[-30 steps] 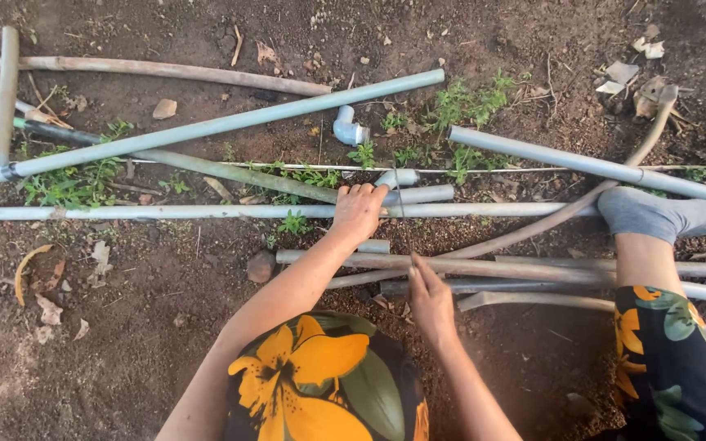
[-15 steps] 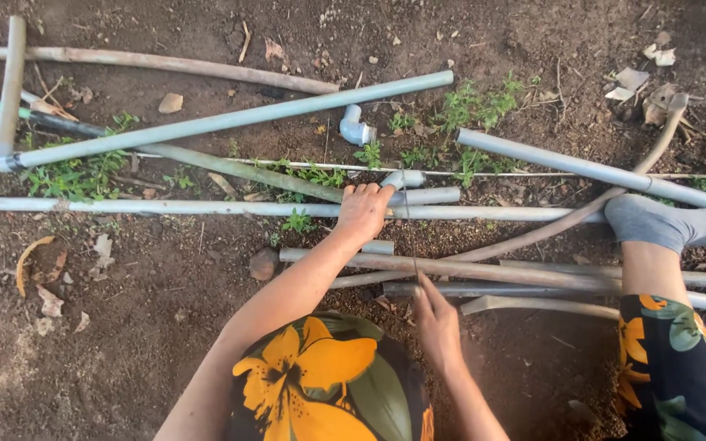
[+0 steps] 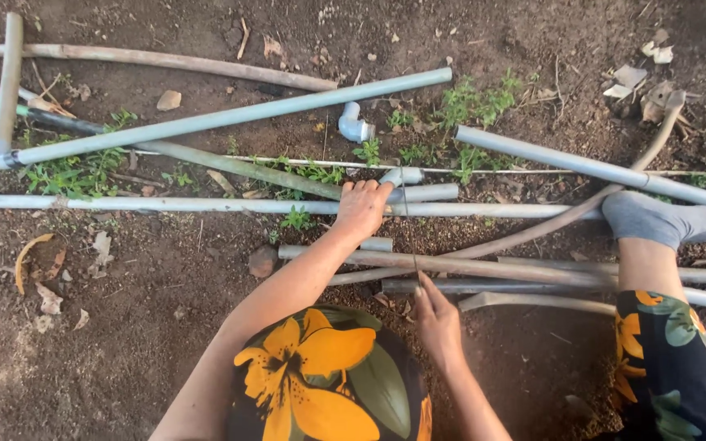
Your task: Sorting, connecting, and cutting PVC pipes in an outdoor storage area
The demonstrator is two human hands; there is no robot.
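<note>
I squat on bare soil among grey plastic pipes. My left hand (image 3: 361, 209) presses down on a long horizontal pipe (image 3: 165, 204), fingers curled over it beside a short pipe piece (image 3: 425, 193). Nearer my body, my right hand (image 3: 439, 317) pinches the near end of a thin dark blade (image 3: 409, 229). The blade runs away from me across the pipe, just right of my left hand. Under the blade lie more pipes (image 3: 500, 265). My flower-print knee (image 3: 320, 376) sits between my arms.
A white elbow fitting (image 3: 354, 124) lies on the soil beyond the pipes. Another long pipe (image 3: 230, 117) slants across the back and one (image 3: 598, 167) runs off right. My grey-socked foot (image 3: 663, 220) rests on pipes at right. Weeds, dry leaves and a stone (image 3: 262, 261) lie around.
My right hand has drawn back toward my body with the thin blade. My left hand has stayed pressed on the long pipe.
</note>
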